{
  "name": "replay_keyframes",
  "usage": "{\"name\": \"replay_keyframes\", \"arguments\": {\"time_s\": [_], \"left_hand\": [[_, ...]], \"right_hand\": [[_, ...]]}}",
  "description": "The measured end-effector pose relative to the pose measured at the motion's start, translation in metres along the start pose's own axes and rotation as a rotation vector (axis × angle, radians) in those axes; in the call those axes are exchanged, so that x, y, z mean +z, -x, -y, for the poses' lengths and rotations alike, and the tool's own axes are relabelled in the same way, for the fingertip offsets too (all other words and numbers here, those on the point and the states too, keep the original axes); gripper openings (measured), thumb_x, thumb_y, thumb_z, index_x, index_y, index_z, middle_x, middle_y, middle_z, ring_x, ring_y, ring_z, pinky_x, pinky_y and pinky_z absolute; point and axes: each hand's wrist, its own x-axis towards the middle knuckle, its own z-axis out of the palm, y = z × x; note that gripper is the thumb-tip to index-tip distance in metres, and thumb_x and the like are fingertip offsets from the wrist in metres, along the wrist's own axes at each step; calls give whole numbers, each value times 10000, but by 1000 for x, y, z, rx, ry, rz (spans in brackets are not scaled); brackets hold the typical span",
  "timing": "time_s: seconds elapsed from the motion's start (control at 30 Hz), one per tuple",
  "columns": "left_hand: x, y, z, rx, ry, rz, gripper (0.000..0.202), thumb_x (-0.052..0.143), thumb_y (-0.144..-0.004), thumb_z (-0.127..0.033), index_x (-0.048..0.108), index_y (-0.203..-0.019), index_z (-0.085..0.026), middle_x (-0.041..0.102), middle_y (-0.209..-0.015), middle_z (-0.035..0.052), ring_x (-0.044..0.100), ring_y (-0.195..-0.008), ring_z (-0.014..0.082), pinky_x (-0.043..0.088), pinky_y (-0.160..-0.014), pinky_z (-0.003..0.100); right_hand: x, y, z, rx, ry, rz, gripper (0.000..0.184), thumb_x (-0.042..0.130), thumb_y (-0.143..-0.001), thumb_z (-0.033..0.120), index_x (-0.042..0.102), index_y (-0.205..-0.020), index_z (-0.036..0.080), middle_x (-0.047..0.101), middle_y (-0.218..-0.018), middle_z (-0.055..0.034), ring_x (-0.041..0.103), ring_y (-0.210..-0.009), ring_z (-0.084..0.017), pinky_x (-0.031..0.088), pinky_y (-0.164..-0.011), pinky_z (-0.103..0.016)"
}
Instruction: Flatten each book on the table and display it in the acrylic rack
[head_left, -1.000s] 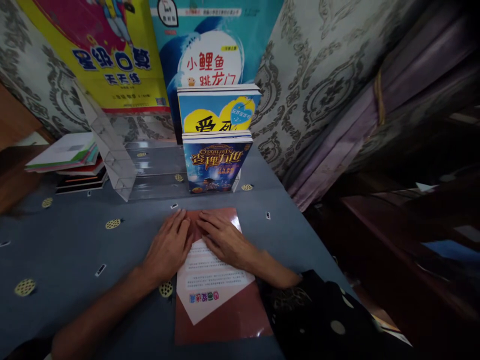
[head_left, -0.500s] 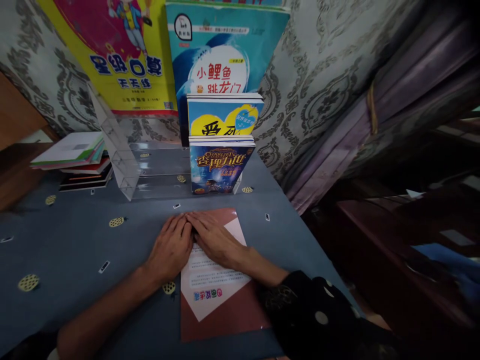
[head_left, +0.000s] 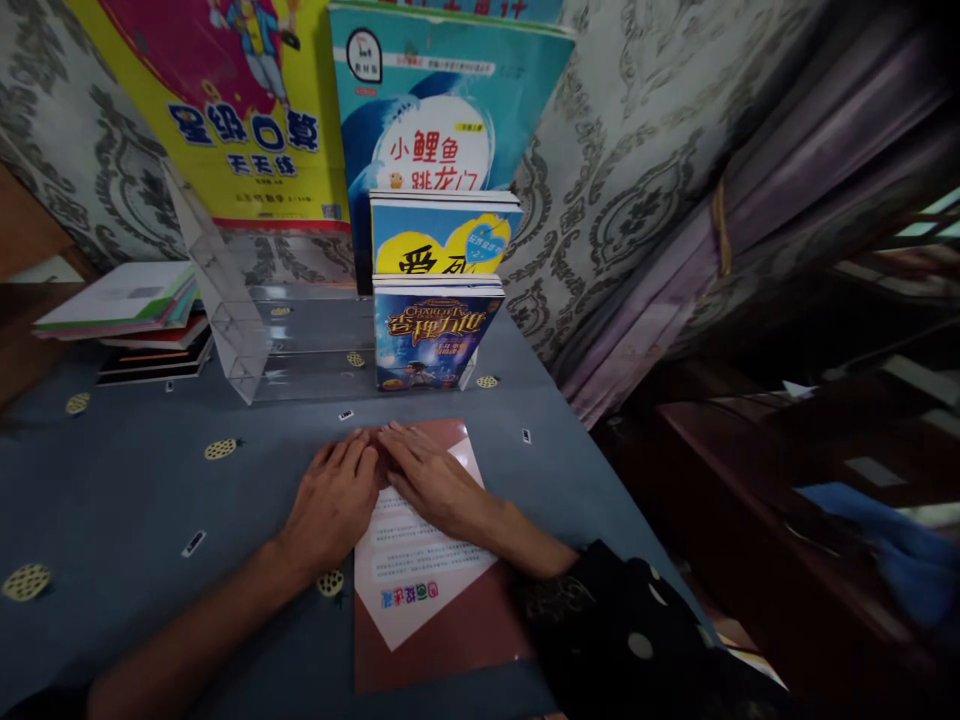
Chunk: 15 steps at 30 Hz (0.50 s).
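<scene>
A brown-red book [head_left: 450, 640] with a white panel of print lies flat on the blue-grey tablecloth [head_left: 135, 520] in front of me. Both hands rest flat on its far end, fingers stretched out and side by side. My left hand [head_left: 334, 500] covers the book's left far corner. My right hand [head_left: 431, 480] lies across the top middle, touching the left hand's fingers. Just beyond the hands a clear acrylic book stand [head_left: 240, 330] holds two upright books, a dark blue one [head_left: 431, 340] in front of a blue and yellow one [head_left: 442, 235].
A stack of flat books [head_left: 131, 320] sits at the far left. Large yellow [head_left: 240, 120] and teal [head_left: 435, 110] books lean against the patterned wall. The table's right edge drops off to dark wooden furniture [head_left: 750, 470] and a purple curtain [head_left: 720, 230].
My right hand has slid a little to the left along the book's far end until its fingers meet the left hand. The view has shifted slightly.
</scene>
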Motion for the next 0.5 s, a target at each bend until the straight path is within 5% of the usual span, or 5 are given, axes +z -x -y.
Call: {"name": "replay_keyframes", "arguments": {"time_s": [0.5], "left_hand": [[-3, -1, -1, 51, -63, -35, 354, 324, -960, -175, 649, -1082, -107, 666, -1229, 203, 625, -1146, 325, 472, -946, 501]], "right_hand": [[-35, 47, -47, 213, -15, -142, 455, 424, -982, 191, 459, -1436, 186, 569, -1417, -133, 454, -1382, -235, 372, -1158, -513]]}}
